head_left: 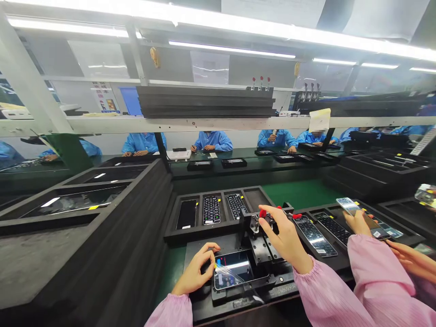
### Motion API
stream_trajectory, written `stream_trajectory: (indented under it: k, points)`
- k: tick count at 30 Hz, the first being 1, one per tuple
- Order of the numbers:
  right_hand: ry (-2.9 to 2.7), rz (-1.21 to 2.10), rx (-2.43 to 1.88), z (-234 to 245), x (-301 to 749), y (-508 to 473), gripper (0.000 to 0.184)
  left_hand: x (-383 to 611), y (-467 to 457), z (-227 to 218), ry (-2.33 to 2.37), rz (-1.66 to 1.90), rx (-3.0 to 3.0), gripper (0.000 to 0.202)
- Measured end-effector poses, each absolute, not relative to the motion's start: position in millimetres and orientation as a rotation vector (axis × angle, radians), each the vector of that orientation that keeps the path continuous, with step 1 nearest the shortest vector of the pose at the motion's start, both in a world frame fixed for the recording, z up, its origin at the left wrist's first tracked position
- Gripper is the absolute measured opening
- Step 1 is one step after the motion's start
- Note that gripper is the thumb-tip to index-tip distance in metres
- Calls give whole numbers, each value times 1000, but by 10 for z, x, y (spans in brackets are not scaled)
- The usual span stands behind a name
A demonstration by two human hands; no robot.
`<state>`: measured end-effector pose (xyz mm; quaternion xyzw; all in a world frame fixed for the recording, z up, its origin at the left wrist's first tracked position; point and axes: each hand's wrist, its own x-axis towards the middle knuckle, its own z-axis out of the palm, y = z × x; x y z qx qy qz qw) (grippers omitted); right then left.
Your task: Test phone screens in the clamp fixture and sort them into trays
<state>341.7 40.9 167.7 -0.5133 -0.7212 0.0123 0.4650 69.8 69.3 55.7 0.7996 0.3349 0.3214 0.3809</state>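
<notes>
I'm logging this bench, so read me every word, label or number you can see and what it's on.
Nothing reads clearly.
Wall poster: characters blurred.
Yellow note on the shelf: blurred.
Phone screen: glare, unreadable.
Print on the jig front: too small.
Tray stickers: too small.

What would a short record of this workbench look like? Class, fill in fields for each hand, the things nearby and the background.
left hand: fingertips on the left edge of the phone
phone: lies screen up in the black fixture
right hand: grips the red-handled clamp
tray: behind the fixture, three slots filled, the right one empty
co-worker's hand: to the right, holds a second phone
background: people in blue coats across the bench
</notes>
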Motion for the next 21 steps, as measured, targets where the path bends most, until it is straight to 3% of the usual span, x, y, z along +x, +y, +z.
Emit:
stream_trajectory:
  k: [6, 10, 14, 21]
  points:
    - [-1629, -275, -1151, 1431, 3320, 263, 21, 719, 716, 524, 882, 880, 1937, 16]
    - [-1714, -462, -1271, 1018, 3231, 199, 33, 736, 731, 483, 908, 910, 1879, 17]
    - [-1822, -374, -1428, 812, 3231, 137, 40, 761, 731, 461, 908, 939, 1858, 12]
    - [-1485, -155, -1221, 631, 3321, -222, 25, 796, 726, 409, 918, 941, 1823, 28]
